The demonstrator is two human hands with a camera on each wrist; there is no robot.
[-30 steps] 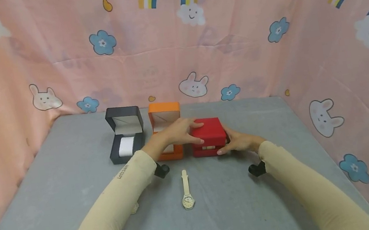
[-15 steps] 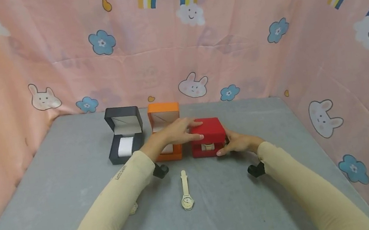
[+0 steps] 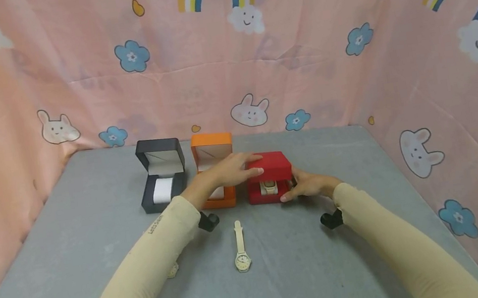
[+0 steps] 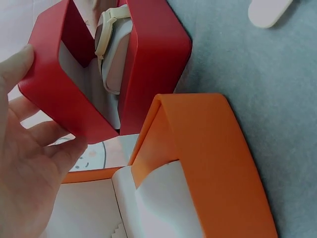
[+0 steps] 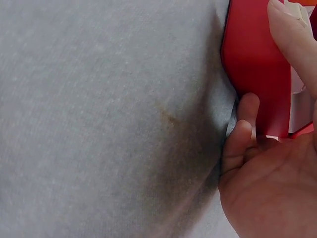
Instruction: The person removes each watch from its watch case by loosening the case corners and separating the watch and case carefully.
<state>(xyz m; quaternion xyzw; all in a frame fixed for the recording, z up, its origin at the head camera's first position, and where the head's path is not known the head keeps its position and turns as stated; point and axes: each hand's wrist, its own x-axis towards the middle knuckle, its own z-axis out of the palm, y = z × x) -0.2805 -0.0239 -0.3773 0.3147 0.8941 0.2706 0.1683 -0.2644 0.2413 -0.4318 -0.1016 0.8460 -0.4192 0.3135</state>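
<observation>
Left hand (image 3: 229, 170) pinches half-raised lid (image 3: 272, 165) of red square-edged box (image 3: 269, 198); right hand (image 3: 310, 184) grips its base (image 3: 257, 197). Left hand partly hides open orange box (image 3: 230, 196); cream round-dialled watch (image 3: 241, 246) lies in front.

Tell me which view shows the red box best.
Left wrist: the red box appears large, its part-open lid revealing the watch inside. Head shows it smaller, partly covered; right wrist, only part of it.
</observation>
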